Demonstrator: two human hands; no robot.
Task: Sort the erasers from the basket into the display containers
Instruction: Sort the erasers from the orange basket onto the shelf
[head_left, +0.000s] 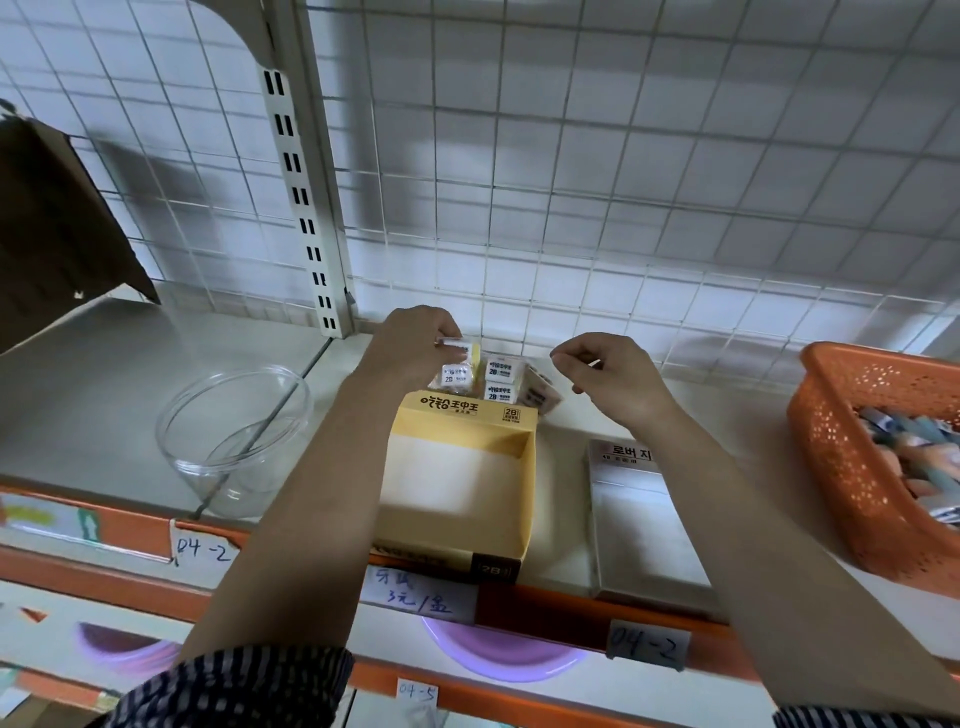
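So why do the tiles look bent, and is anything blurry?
Head view: the wide lens bows the wire grid and tiles outward; the edges go soft, smearing the orange basket; print on the stacked erasers beside the left hand, which pinches an eraser, is fairly legible; the grid casts soft shadows on the tiles; the clear tub shows glints.

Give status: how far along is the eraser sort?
Early. Done: a few white wrapped erasers stacked just behind the yellow cardboard display box, whose tray is bare. In hand: left hand pinches one more white eraser beside them. Left: orange plastic basket holds many; clear round plastic tub holds none.
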